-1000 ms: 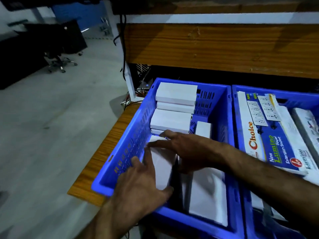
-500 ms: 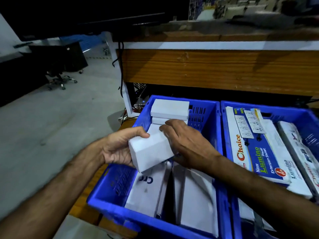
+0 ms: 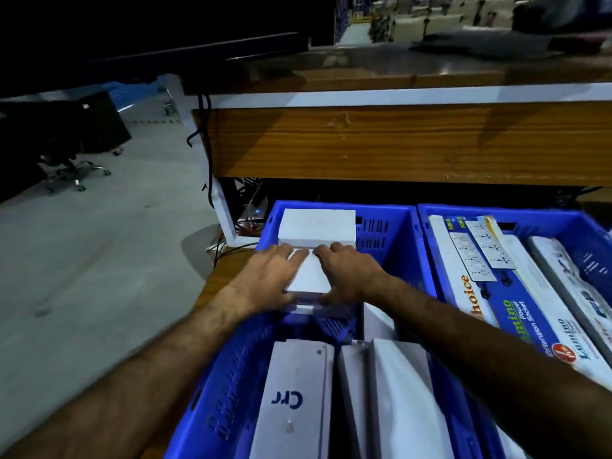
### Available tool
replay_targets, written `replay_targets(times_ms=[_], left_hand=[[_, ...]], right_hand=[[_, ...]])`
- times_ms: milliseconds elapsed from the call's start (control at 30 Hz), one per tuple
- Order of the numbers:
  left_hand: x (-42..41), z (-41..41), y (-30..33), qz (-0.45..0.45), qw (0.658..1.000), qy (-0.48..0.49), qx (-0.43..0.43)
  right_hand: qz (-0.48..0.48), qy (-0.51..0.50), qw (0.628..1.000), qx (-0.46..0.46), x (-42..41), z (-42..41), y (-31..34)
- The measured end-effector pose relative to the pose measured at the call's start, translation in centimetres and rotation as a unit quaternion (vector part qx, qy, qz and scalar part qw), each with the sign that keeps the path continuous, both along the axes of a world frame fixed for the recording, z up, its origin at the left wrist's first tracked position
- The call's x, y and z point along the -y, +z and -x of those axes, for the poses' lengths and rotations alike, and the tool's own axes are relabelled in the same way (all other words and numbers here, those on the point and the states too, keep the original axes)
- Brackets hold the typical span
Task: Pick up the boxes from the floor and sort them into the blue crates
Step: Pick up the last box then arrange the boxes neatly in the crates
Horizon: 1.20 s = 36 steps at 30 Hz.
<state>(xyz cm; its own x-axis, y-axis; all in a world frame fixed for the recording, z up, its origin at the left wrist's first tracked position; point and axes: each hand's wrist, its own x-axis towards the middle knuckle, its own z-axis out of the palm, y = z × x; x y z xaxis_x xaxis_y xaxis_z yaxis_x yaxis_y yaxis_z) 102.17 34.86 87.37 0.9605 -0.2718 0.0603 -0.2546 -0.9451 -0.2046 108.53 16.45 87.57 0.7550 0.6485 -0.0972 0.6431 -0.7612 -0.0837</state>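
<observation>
Two hands on one small white box (image 3: 309,276): left hand (image 3: 265,279) and right hand (image 3: 347,276) clasp its sides, fingers curled round the edges, seating it on a low stack in the left blue crate (image 3: 390,213), just in front of a taller white stack (image 3: 317,226). Right blue crate (image 3: 563,217) holds the printed extension-socket boxes (image 3: 496,286).

Risk, as judged: box set askew could slide off the stack when released, or nudge the rear stack, since the fingers sit close to it.

Versus half a second earlier: box was raised and tilted in the left hand above the near boxes; now level, farther back, both hands on it.
</observation>
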Motion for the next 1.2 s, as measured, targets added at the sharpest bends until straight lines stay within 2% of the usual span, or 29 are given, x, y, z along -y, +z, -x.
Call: replay_targets(times_ms=[133,367,533,767,833,900,967,1067,1200], left_hand=[[0.1,-2.4,-2.5,-0.029,0.999,0.021,-0.037],[0.5,-3.3,-4.5,0.015,0.998,0.063,-0.008],[0.7,-3.0,-4.4,0.075,0.993,0.089,0.007],[1.4,-2.3,-2.8,0.054,0.992,0.114,-0.018],[1.5,-0.9,-1.3,0.071,0.990,0.119,-0.011],[1.8,2.1,0.4,0.126,0.984,0.122,0.024],[2.7,6.3,1.7,0.152,0.977,0.147,0.040],[5.4,12.4,2.7,0.146,0.960,0.238,-0.022],[9.1,17.3,2.0,0.150,0.924,0.315,-0.158]], right_hand=[[0.027,-0.036,0.999,-0.005,-1.0,-0.7,-2.0],[-0.009,-0.071,0.993,0.094,-0.4,0.5,-2.7],[-0.025,-0.077,0.993,0.088,-0.9,0.5,-2.8],[-0.029,-0.072,0.994,0.075,-0.6,1.6,-2.1],[-0.069,-0.069,0.993,0.067,0.2,2.4,-0.6],[-0.113,-0.023,0.992,0.058,1.3,3.9,1.2],[-0.117,0.058,0.991,0.039,2.7,5.7,2.5],[-0.087,0.155,0.982,-0.057,4.2,8.2,2.6],[0.016,0.204,0.967,-0.150,4.3,9.8,1.0]])
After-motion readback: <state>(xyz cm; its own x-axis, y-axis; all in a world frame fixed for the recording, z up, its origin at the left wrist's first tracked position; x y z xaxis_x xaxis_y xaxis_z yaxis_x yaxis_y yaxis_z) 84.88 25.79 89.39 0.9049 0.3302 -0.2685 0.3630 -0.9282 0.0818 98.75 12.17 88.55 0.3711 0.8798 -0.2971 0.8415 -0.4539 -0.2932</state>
